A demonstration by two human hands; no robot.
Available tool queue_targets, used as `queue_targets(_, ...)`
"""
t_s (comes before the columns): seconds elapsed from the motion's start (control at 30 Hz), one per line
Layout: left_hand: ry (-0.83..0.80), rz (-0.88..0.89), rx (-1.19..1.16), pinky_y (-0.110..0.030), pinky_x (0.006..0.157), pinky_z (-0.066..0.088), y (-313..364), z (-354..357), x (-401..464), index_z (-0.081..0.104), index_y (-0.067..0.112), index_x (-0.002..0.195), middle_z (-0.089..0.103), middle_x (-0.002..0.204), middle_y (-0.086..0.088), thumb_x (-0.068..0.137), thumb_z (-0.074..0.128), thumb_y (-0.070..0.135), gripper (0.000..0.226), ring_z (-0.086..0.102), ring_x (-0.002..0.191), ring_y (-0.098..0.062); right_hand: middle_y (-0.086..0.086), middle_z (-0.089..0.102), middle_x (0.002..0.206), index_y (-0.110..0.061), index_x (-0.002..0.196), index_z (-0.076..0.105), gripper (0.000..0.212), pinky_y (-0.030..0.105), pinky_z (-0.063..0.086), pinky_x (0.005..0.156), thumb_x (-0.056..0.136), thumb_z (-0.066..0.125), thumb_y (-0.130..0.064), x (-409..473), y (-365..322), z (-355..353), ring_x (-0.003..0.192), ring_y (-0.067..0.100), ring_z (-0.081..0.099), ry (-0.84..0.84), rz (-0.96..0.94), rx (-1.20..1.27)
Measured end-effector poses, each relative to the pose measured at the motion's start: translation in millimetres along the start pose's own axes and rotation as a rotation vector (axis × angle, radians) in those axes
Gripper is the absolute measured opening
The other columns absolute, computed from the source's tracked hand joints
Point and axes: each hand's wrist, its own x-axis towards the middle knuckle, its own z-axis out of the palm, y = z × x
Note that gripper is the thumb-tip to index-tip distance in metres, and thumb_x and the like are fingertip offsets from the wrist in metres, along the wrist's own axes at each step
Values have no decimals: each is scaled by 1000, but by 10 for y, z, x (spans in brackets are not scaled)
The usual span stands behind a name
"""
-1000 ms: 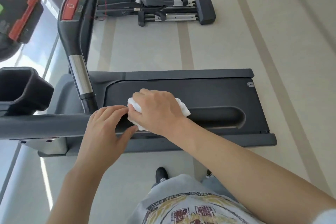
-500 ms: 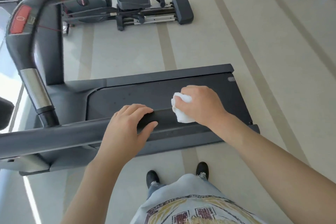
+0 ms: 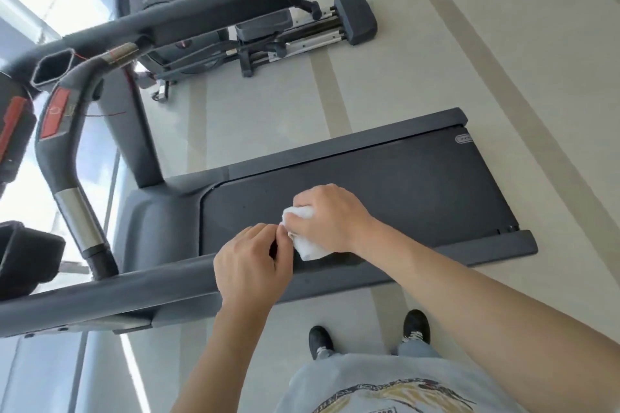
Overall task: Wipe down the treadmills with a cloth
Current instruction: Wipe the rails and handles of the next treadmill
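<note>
The right hand (image 3: 330, 216) holds a white cloth (image 3: 303, 235) in its grip against the treadmill's near handrail (image 3: 141, 288); just left, the left hand (image 3: 250, 265) curls over that rail, fingertips touching the cloth.

No text is legible; the treadmill (image 3: 385, 191) belt's corner logo is blurred.

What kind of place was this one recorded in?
Most likely a gym: a treadmill in front, another exercise machine behind it, and a wide bare striped floor.
</note>
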Motion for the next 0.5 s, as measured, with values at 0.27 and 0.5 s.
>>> queue_targets(0.27, 97, 28, 21, -35, 44, 35, 2, 90, -31, 68, 21, 65, 57, 60, 9, 97, 49, 21, 37, 52, 55, -19, -5, 40, 56, -18, 60, 38, 46, 35, 33, 57, 93, 58, -42, -28, 198, -151, 58, 16, 37, -119, -74, 209)
queue_targets(0.5, 150, 22, 29, -36, 47, 39, 0, 142, -34, 72, 19, 68, 62, 62, 9, 93, 50, 15, 34, 58, 57, -17, -9, 41, 72, -14, 80, 44, 34, 29, 34, 50, 98, 53, -41, -573, 568, 106, 59, 13, 38, 410, -288, 178)
